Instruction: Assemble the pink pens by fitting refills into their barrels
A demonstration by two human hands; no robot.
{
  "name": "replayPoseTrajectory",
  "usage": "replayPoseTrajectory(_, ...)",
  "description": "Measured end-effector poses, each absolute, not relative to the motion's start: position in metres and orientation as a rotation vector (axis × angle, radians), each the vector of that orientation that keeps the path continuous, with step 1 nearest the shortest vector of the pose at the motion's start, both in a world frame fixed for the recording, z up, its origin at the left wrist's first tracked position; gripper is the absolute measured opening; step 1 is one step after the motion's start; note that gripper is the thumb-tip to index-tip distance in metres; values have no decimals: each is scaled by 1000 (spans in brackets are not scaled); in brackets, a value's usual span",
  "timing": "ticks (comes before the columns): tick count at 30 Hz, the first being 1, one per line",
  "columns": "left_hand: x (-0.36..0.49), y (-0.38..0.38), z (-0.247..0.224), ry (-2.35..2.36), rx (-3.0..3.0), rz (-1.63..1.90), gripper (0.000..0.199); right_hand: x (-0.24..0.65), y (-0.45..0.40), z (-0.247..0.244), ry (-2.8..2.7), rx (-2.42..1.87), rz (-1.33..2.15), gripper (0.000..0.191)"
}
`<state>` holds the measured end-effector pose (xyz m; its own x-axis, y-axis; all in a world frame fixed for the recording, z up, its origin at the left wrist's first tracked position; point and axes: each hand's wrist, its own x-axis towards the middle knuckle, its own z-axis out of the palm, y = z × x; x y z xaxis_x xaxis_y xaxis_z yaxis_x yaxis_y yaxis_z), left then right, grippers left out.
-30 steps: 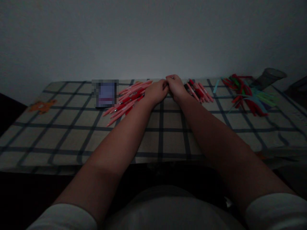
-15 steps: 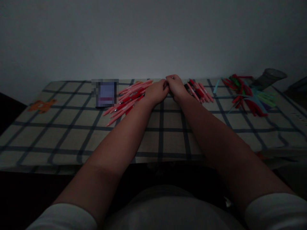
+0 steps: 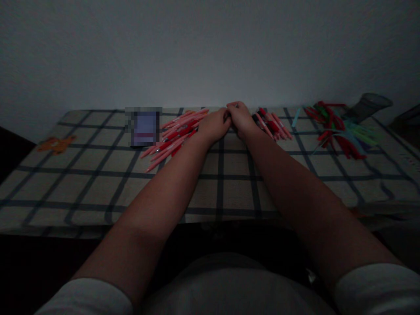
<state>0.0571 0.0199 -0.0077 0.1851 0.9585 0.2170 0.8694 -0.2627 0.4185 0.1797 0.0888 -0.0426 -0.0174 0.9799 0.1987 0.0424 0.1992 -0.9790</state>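
Observation:
My left hand (image 3: 215, 125) and my right hand (image 3: 242, 119) meet at the back middle of the table, fingertips together. A pink pen (image 3: 233, 104) pokes out of the curled fingers of my right hand; most of it is hidden. The left fingers are closed against the right ones, and what they pinch cannot be made out. Beside my left hand lies a spread pile of pink and red pens (image 3: 177, 135), partly covered by that forearm. To the right of my right hand is a smaller bunch of pink, red and black pens (image 3: 271, 124).
A phone-like device (image 3: 146, 127), blurred out, lies left of the pens. Farther left is an orange bear-shaped piece (image 3: 56, 144). At right, red, green and blue strips (image 3: 341, 131) lie by a tipped dark clear cup (image 3: 369, 107). A checked cloth (image 3: 203, 197) covers the table, against a wall.

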Motion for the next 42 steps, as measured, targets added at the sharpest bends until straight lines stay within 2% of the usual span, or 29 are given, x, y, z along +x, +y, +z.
replayPoseTrajectory(9,58,19,-8,1763,2266,639,44,175,85,-42,-1307,-1082,947,19)
replayPoseTrajectory(30,58,17,-6,1791,2308,565,49,183,109,-58,-1370,-1164,892,4)
replayPoseTrajectory(42,59,13,-3,1778,2310,563,50,184,108,-59,-1407,-1153,892,4)
